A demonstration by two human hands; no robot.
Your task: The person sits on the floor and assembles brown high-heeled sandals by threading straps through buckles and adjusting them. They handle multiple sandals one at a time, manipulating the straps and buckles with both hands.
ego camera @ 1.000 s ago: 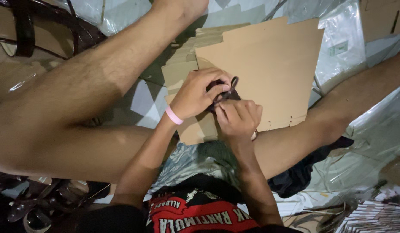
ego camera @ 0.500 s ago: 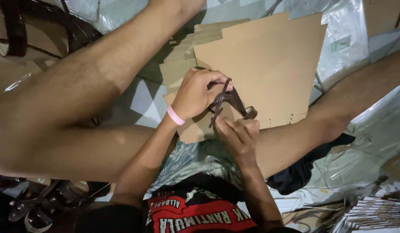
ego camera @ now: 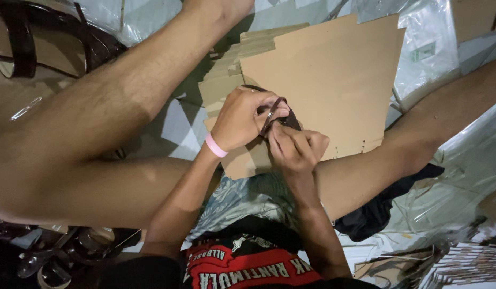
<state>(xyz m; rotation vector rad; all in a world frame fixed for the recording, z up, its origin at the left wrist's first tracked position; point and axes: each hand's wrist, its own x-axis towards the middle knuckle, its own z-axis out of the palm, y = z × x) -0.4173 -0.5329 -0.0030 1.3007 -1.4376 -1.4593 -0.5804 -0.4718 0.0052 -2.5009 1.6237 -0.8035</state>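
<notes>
Left hand (ego camera: pixel 242 119): curled shut on a dark strap (ego camera: pixel 277 112), fingers wrapped over its upper end; pink wristband (ego camera: pixel 216 145) on the wrist
Right hand (ego camera: pixel 297 147): just below the left, touching it; fingertips pinch the lower part of the same strap, thumb side pressed against the left fingers
Dark strap: thin, glossy dark brown, looped between the two hands; mostly hidden by fingers, so cannot tell if it carries a buckle. Sits over the near-left part of the cardboard sheet, close to its near edge
Cardboard sheet (ego camera: pixel 339 80): flat brown piece lying on the floor between the legs, notched along its far edge, a row of small holes near its near-right corner; more brown sheets (ego camera: pixel 226 75) stacked under it and sticking out on the left
Legs: left leg (ego camera: pixel 114 107) bent across the left of the view, right leg (ego camera: pixel 435 123) stretched toward the right edge - the cardboard sits between them
Floor cover: clear plastic sheeting (ego camera: pixel 425 48), crinkled, at the far and right side of the floor
Near edge: red and black shirt (ego camera: pixel 248 267) at the bottom of the view; dark cloth (ego camera: pixel 382 208) under the right thigh
Far-left corner: dark glossy straps (ego camera: pixel 23 43) - sandal-like pieces, details unclear
Near-left corner: heap of dark shiny items (ego camera: pixel 50 257), too dim to tell what they are
</notes>
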